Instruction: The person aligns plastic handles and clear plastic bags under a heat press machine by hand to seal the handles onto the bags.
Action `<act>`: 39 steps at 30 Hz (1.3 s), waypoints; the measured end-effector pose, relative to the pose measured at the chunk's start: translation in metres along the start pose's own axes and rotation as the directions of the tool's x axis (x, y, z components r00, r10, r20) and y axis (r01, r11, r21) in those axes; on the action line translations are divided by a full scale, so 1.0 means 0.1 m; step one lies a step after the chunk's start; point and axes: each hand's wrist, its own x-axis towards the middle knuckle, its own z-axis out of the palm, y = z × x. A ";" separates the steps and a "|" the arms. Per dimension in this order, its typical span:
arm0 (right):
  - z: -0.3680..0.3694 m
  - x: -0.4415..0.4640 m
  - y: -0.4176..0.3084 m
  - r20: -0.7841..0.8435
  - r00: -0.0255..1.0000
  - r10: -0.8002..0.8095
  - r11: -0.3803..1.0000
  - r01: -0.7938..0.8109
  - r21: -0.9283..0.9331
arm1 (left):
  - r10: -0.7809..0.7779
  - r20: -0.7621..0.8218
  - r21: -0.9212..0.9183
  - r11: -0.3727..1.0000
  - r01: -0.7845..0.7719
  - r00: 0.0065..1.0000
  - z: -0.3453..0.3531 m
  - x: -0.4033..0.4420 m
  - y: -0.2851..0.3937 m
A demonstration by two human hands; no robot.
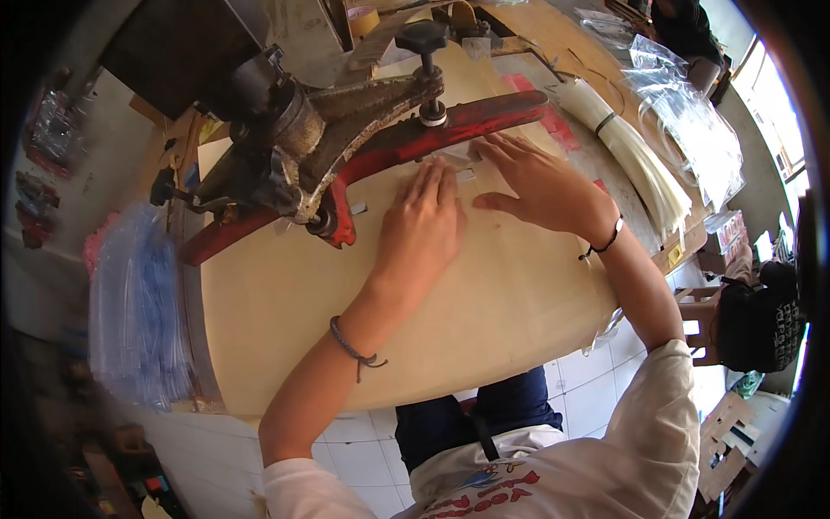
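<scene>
My left hand (421,221) lies on the pale yellowish sheet (328,320) that covers the worktable, its fingers pointing toward the red bar of the machine. To its right, my right hand (543,183) rests with thumb spread from the fingers, fingertips beside a small clear plastic piece (462,154) near the red bar. A small light rectangle (466,175) shows on the sheet between the hands, and another (358,208) sits left of my left hand. The red bar (450,128) of the metal machine (303,121) arches just beyond my fingertips.
Stacked bluish clear plastic (138,303) hangs at the table's left edge. A bundle of pale strips (627,147) and clear plastic bags (692,121) lie at the right. A tape roll (363,22) is at the back. Another person (687,35) is at the upper right.
</scene>
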 end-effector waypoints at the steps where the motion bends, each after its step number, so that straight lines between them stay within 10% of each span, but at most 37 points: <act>1: -0.03 0.01 -0.02 0.029 1.000 0.001 1.000 -0.002 0.019 | -0.015 0.003 -0.017 1.000 0.015 1.000 -0.01 -0.01 0.01; 39: 0.06 0.02 -0.26 -0.033 0.995 -0.091 0.992 0.088 -0.086 | -0.110 -0.007 -0.167 0.980 0.108 0.994 0.03 -0.06 0.04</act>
